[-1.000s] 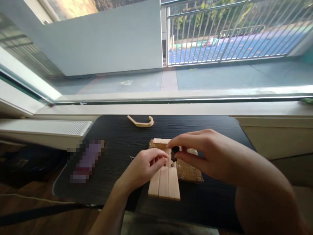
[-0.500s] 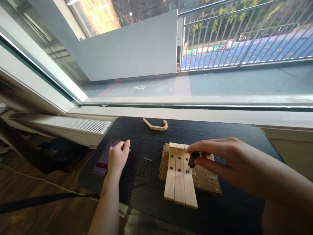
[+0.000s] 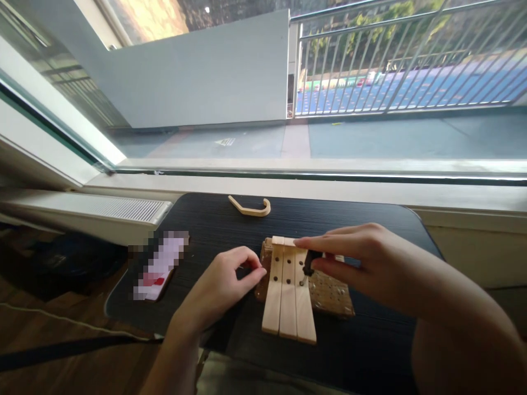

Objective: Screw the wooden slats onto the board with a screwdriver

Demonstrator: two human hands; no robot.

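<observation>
Three pale wooden slats [image 3: 288, 299] with holes lie side by side across a brown perforated board [image 3: 331, 293] on the black table [image 3: 206, 225]. My right hand [image 3: 354, 263] is closed on a small black-handled screwdriver [image 3: 308, 263], its tip down at a hole in the right slat. My left hand [image 3: 222, 288] hovers just left of the slats with thumb and forefinger pinched together; what it pinches, if anything, is too small to make out.
A curved wooden hook piece [image 3: 251, 207] lies at the table's far edge. A phone [image 3: 160, 266] rests at the left side. A radiator [image 3: 102, 208] and window sill [image 3: 329, 189] run behind the table. A dark cable [image 3: 69, 345] crosses the wooden floor.
My left hand came back from beside the phone to the left edge of the slats and closed into a pinch. My right hand kept the screwdriver at the slats.
</observation>
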